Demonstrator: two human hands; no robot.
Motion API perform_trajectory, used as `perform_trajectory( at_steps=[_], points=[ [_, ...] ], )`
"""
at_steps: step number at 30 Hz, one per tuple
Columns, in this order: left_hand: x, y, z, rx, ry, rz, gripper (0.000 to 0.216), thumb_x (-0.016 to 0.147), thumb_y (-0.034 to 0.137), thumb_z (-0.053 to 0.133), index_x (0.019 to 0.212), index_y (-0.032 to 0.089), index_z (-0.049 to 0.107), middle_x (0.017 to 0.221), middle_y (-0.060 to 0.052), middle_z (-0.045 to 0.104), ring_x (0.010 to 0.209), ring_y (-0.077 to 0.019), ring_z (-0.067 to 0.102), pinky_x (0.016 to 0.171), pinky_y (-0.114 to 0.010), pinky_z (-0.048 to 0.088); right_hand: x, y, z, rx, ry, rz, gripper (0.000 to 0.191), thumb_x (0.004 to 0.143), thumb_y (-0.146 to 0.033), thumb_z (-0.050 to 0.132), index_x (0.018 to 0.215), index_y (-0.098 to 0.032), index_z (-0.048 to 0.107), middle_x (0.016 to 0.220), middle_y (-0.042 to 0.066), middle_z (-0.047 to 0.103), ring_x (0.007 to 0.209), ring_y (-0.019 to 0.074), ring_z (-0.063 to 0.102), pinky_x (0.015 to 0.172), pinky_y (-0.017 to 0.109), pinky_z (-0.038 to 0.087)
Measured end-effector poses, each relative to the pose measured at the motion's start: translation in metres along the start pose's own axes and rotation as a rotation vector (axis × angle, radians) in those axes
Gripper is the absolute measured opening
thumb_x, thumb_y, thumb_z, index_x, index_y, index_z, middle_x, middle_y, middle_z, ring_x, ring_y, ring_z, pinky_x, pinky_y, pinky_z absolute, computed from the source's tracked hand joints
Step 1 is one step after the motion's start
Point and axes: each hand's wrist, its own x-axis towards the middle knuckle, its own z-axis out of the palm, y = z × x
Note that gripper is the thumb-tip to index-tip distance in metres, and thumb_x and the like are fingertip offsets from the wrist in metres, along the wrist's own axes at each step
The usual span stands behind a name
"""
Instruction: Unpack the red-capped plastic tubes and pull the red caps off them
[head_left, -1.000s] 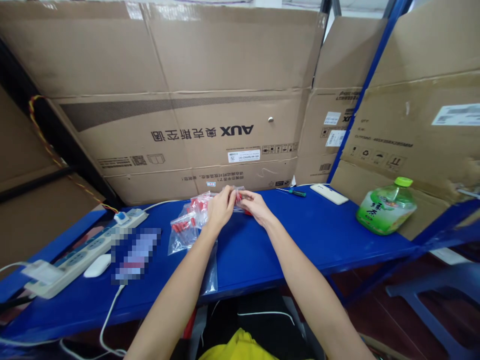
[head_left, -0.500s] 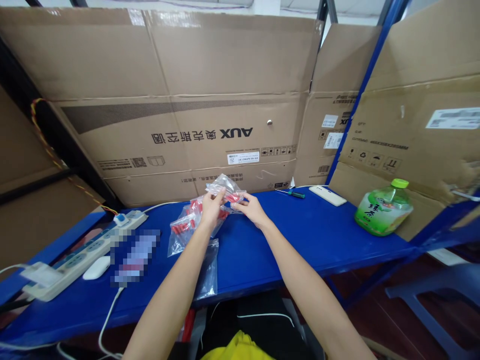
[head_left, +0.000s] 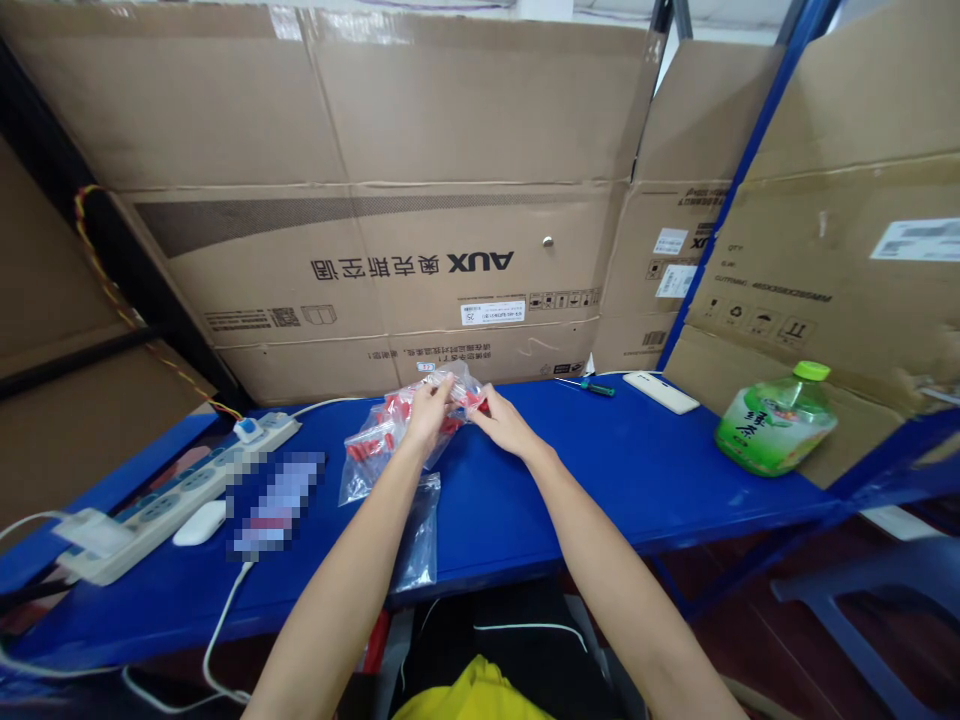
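Together, the left hand (head_left: 429, 412) and the right hand (head_left: 501, 422) grasped a clear plastic bag (head_left: 466, 382) with red pieces inside, over the back of the worktop (head_left: 540, 500) near the cardboard (head_left: 420, 140). Just left lay more bags (head_left: 367, 452) of red pieces, with a flat bag (head_left: 420, 545) nearer the front edge, partly hidden by the left forearm. Farther out were a power strip (head_left: 169, 497) on the left, and a screwdriver (head_left: 596, 389) and a green bottle (head_left: 772, 428) on the right.

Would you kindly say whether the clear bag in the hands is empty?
Not empty: red pieces show through the clear bag between the left hand and right hand; how full, I cannot tell.
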Motion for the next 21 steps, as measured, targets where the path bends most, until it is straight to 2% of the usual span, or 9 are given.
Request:
perform_trajectory(
  at_steps=[6, 10, 14, 17, 21],
  points=[
    [0.001, -0.003, 0.001, -0.027, 0.017, -0.02, 0.041, 0.077, 0.047, 0.081, 0.097, 0.015, 0.065, 0.089, -0.004, 0.07, 0.074, -0.0127, 0.068, 0.075, -0.029, 0.059, -0.003, -0.006, -0.004, -0.23, 0.041, 0.052, 0.013, 0.089, -0.033, 0.06, 0.095, -0.024, 0.053, 0.1, 0.003, 0.065, 0.088, 0.021, 0.06, 0.076, 0.029, 0.042],
    [0.005, -0.006, -0.002, -0.048, 0.08, 0.0, 0.039, 0.077, 0.042, 0.082, 0.1, 0.017, 0.063, 0.086, -0.001, 0.067, 0.071, -0.0104, 0.065, 0.073, -0.028, 0.06, -0.004, -0.007, -0.009, -0.259, 0.101, 0.018, 0.021, 0.087, -0.042, 0.068, 0.095, -0.025, 0.058, 0.099, 0.003, 0.065, 0.088, 0.0209, 0.062, 0.075, 0.028, 0.042],
    [0.007, -0.008, -0.003, -0.002, 0.139, 0.031, 0.043, 0.073, 0.04, 0.083, 0.102, 0.017, 0.063, 0.081, 0.0, 0.066, 0.068, -0.0125, 0.065, 0.068, -0.028, 0.059, -0.003, -0.007, -0.007, -0.277, 0.085, 0.034, 0.025, 0.082, -0.044, 0.076, 0.093, -0.025, 0.063, 0.093, 0.003, 0.069, 0.084, 0.0219, 0.064, 0.071, 0.028, 0.04],
    [0.005, -0.005, -0.001, 0.017, 0.104, 0.034, 0.043, 0.072, 0.041, 0.083, 0.102, 0.018, 0.063, 0.082, -0.001, 0.067, 0.07, -0.0137, 0.066, 0.068, -0.029, 0.059, -0.002, -0.004, -0.002, -0.256, 0.07, 0.084, 0.02, 0.083, -0.041, 0.074, 0.093, -0.026, 0.064, 0.084, 0.003, 0.072, 0.077, 0.0228, 0.065, 0.068, 0.028, 0.039],
    [-0.001, 0.001, 0.001, 0.023, 0.059, 0.041, 0.047, 0.07, 0.039, 0.086, 0.104, 0.02, 0.06, 0.082, 0.001, 0.062, 0.07, -0.0127, 0.064, 0.067, -0.029, 0.061, 0.002, 0.003, 0.002, -0.19, 0.059, 0.089, 0.019, 0.087, -0.043, 0.069, 0.091, -0.025, 0.064, 0.087, 0.005, 0.075, 0.078, 0.0244, 0.068, 0.068, 0.028, 0.041]
  ],
)
